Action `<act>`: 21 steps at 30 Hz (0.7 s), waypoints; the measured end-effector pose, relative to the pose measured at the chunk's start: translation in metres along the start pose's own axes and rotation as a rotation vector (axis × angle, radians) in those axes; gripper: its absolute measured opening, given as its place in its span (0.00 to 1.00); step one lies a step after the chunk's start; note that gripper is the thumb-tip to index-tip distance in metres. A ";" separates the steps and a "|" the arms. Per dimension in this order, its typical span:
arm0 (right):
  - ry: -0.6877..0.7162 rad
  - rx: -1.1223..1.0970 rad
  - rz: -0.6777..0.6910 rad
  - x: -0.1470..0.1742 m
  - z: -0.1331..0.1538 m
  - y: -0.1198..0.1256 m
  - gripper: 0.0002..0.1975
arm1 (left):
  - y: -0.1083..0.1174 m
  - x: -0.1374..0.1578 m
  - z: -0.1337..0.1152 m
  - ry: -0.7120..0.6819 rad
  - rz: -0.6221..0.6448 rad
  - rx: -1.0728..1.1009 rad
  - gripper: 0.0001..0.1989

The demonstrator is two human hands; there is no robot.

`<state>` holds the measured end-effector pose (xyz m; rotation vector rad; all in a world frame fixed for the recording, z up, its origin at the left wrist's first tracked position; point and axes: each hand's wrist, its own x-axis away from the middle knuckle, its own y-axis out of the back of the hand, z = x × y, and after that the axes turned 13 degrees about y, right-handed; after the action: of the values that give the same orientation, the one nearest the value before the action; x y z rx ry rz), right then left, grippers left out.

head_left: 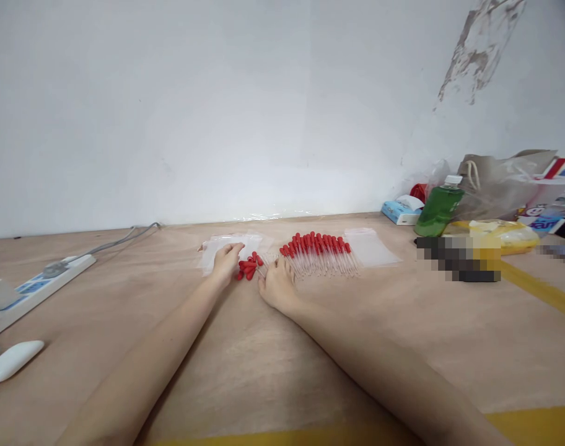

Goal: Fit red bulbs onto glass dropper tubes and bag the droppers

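Note:
Several droppers with red rubber bulbs and thin clear tubes lie on the wooden table. A fanned row of droppers [319, 248] sits to the right of my hands, bulbs away from me. A loose bunch of red dropper bulbs [248, 267] lies between my two hands. My left hand [225, 263] is beside this bunch, at the edge of the clear plastic bags [211, 253], fingers stretched forward with nothing visible in them. My right hand [279, 285] has its fingers bent over clear dropper tubes at the row's left end; its grip is partly hidden.
More clear bags [370, 246] lie right of the row. Further right are a tissue pack [400, 212], a green bottle [439, 207], a yellow package [510, 236] and a blurred dark object [459, 257]. A power strip [54, 279] and white plastic item [15, 362] are at left.

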<state>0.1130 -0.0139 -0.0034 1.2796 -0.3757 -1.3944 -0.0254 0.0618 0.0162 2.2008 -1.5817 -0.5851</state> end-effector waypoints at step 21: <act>0.029 -0.401 -0.201 0.055 -0.085 0.069 0.10 | 0.045 0.014 -0.017 0.272 0.435 -0.309 0.18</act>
<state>0.2314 -0.0448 -0.0034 1.0237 0.0565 -1.5248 -0.0486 0.0353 0.0524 1.5721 -1.6264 -0.3511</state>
